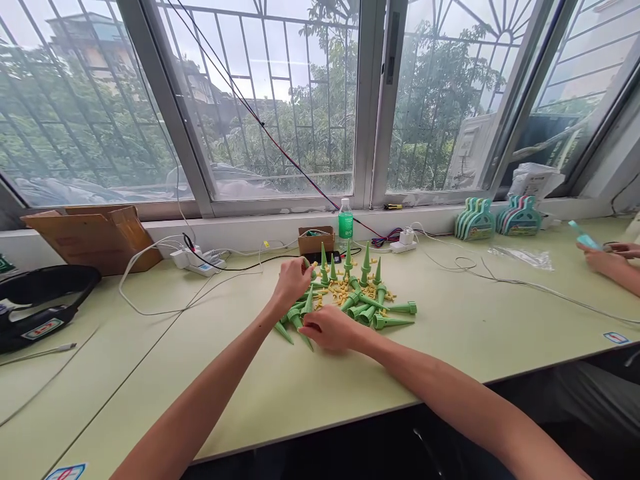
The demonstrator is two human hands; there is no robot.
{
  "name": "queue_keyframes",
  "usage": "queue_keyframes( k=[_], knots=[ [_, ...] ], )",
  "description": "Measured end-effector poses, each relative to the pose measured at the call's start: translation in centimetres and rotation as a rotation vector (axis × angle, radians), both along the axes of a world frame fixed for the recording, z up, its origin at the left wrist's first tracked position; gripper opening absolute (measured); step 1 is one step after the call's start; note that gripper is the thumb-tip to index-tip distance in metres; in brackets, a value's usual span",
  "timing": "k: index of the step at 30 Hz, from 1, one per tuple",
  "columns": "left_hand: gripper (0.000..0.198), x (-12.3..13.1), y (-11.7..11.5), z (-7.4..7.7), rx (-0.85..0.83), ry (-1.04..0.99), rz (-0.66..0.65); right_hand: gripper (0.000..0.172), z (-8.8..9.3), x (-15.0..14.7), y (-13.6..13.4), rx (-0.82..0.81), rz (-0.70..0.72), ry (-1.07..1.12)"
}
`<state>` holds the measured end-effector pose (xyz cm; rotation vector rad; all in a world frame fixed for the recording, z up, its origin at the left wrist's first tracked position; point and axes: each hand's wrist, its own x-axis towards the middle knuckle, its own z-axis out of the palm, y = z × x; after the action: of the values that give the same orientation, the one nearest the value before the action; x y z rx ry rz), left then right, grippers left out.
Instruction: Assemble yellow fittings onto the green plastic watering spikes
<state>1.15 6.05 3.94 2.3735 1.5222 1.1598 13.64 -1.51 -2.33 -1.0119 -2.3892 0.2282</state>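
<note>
A heap of green plastic cone spikes [373, 310] lies on the pale green table [450, 340], mixed with several small yellow plastic parts [345, 291]. Some spikes stand upright [367, 261] at the back of the heap. My left hand [291, 280] is closed in a pinch on a small yellow part beside an upright spike. My right hand [329, 328] rests on the table, fingers curled round a lying green spike [305, 303] at the heap's left side.
A small cardboard box [316, 240] and a green bottle [345, 225] stand behind the heap. A power strip with cables [200, 263] and a flat carton [93, 237] lie at left. Green card packs [475, 220] stand at right. Another person's hands [607, 260] hold a teal item.
</note>
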Motion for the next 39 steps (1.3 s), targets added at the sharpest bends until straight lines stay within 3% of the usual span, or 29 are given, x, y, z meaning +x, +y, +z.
queue_keyframes(
  k=[7, 20, 39],
  knots=[
    [0.031, 0.8, 1.4, -1.0, 0.031, 0.145, 0.113, 0.028, -0.2, -0.1, 0.1, 0.007, 0.004, -0.021],
    [0.025, 1.6, 3.1, -3.2, -0.006, 0.283, 0.082, 0.026, -0.4, -0.2, 0.1, -0.012, 0.003, -0.036],
    [0.028, 2.0, 2.5, -2.8, -0.061, 0.315, 0.071, 0.029, -0.4, -0.3, 0.0, 0.003, -0.003, -0.086]
  ],
)
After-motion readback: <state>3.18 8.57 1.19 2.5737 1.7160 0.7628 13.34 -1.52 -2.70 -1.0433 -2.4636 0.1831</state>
